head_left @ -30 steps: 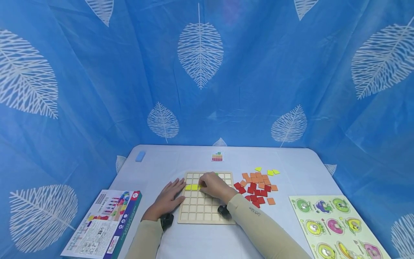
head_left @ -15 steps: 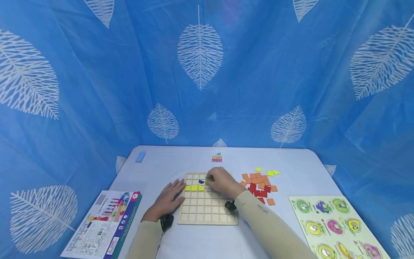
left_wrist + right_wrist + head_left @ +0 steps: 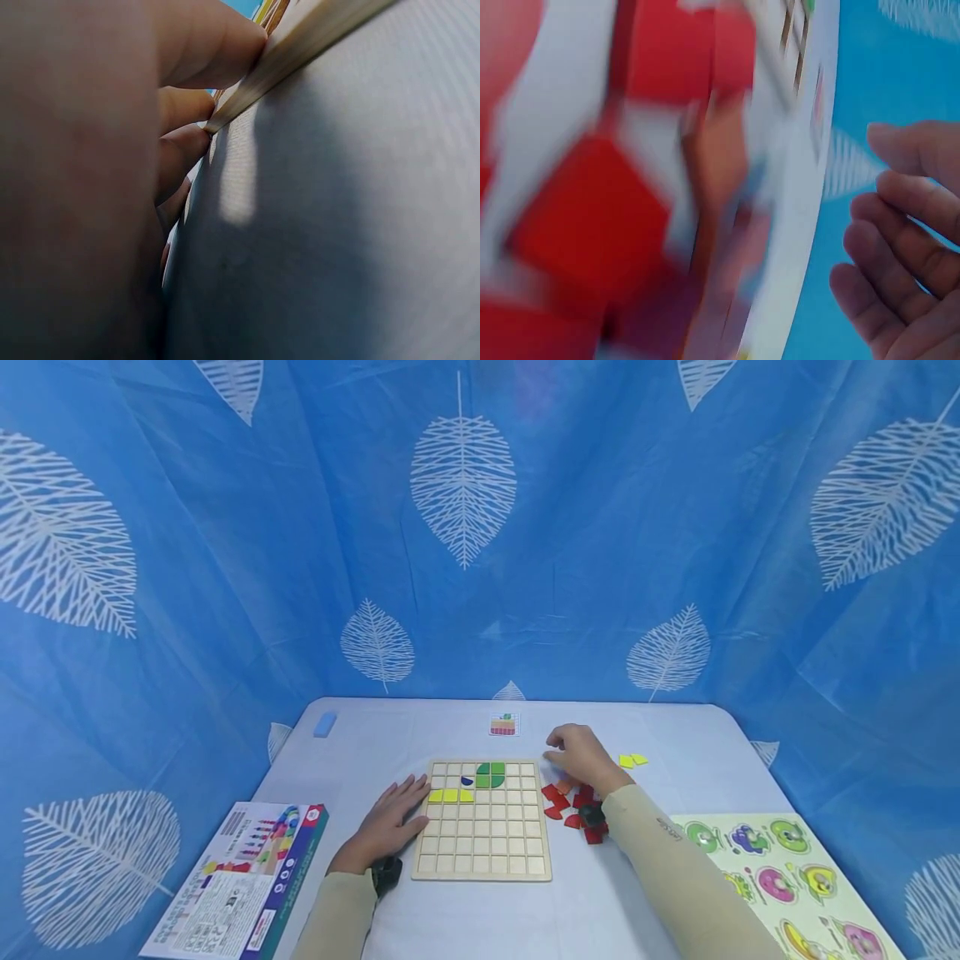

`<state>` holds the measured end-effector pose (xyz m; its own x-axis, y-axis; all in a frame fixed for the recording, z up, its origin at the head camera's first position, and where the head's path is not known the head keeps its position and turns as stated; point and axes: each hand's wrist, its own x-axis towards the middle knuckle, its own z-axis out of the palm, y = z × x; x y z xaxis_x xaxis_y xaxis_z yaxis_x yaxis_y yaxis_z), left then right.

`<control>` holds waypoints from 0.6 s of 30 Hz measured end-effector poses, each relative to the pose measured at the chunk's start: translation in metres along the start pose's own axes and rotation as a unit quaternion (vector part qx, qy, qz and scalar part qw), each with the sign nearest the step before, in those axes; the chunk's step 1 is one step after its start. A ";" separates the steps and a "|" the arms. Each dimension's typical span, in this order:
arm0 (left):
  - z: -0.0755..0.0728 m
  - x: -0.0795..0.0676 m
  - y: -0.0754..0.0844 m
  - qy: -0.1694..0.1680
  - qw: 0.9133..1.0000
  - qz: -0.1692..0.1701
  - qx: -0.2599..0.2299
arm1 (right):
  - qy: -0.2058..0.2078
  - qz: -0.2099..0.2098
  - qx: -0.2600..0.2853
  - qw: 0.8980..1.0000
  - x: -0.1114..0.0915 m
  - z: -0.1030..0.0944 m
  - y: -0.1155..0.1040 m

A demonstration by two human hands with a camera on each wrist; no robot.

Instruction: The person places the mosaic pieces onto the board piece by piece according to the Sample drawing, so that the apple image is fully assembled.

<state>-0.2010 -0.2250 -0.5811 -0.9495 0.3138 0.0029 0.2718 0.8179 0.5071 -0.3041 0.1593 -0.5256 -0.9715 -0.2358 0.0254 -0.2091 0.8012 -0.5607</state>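
A wooden grid board (image 3: 465, 841) lies mid-table, and my left hand (image 3: 392, 817) rests against its left edge with fingers extended. The left wrist view shows those fingertips touching the board's side (image 3: 300, 56). Set in the grid are a row of yellow tiles (image 3: 450, 795), a dark blue piece (image 3: 467, 781) and several green pieces (image 3: 491, 775). My right hand (image 3: 588, 757) hovers over the loose pieces right of the board. In the right wrist view its fingers are bent loosely, with nothing between them. Red tiles (image 3: 553, 799) show beside that hand; most orange tiles (image 3: 564, 786) are hidden beneath it.
Beyond the board lies a small pattern card (image 3: 505, 724). Two yellow tiles (image 3: 632, 761) lie at the right. A printed box (image 3: 232, 885) stands at the left, a fruit puzzle board (image 3: 787, 877) at the right, and a blue block (image 3: 326, 724) at the far left.
My right hand has left the board and moved right over the loose tiles. The yellow tile and green pieces it covered now show in the grid. My left hand stays put.
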 end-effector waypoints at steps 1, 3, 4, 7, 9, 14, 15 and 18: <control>0.000 0.000 0.000 0.000 1.000 0.000 0.000 | 0.002 0.014 -0.001 1.000 0.000 -0.005 0.007; 0.000 0.000 0.001 0.003 1.000 0.000 -0.003 | 0.008 0.035 0.002 0.999 -0.001 -0.014 0.019; 0.000 0.000 0.001 0.006 1.000 0.002 -0.005 | 0.009 0.048 0.005 0.999 -0.001 -0.018 0.025; -0.001 -0.001 0.002 0.010 1.000 0.005 -0.006 | 0.008 0.070 0.011 0.997 -0.002 -0.028 0.043; -0.001 -0.001 0.003 0.011 1.000 0.005 -0.006 | 0.005 0.080 0.010 0.997 -0.001 -0.034 0.054; -0.001 -0.002 0.004 0.010 1.000 0.004 -0.005 | -0.011 0.092 0.005 0.996 -0.002 -0.042 0.071; -0.001 -0.002 0.004 0.009 1.000 0.004 -0.004 | -0.015 0.093 0.005 0.996 -0.002 -0.043 0.073; -0.002 -0.002 0.005 0.010 1.000 0.008 -0.003 | -0.028 0.099 0.004 0.995 -0.003 -0.044 0.077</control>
<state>-0.1979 -0.2228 -0.5773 -0.9479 0.3172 0.0292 0.2868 0.8102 0.5112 -0.3222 0.2462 -0.5322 -0.9859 -0.1038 -0.1312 -0.0135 0.8310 -0.5561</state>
